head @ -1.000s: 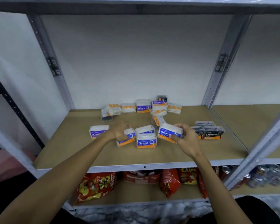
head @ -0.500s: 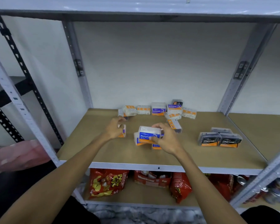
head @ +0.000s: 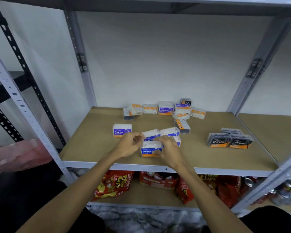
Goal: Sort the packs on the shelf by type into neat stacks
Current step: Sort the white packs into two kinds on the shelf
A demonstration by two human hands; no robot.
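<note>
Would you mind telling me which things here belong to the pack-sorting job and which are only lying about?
Part of the job:
- Round pack between the left hand and right hand
- Smooth pack
- Charcoal packs
- mixed packs at the back
- shelf board

Just lying about:
- snack bags on the lower shelf
- cans
- pink bag

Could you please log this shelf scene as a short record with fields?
setting: metal rack, wooden shelf
in hand: Round pack, held by left hand and right hand
behind it: more Round packs
left: lone Smooth pack
right: Charcoal packs, grouped
back: unsorted packs by the wall
below: snack bags
</note>
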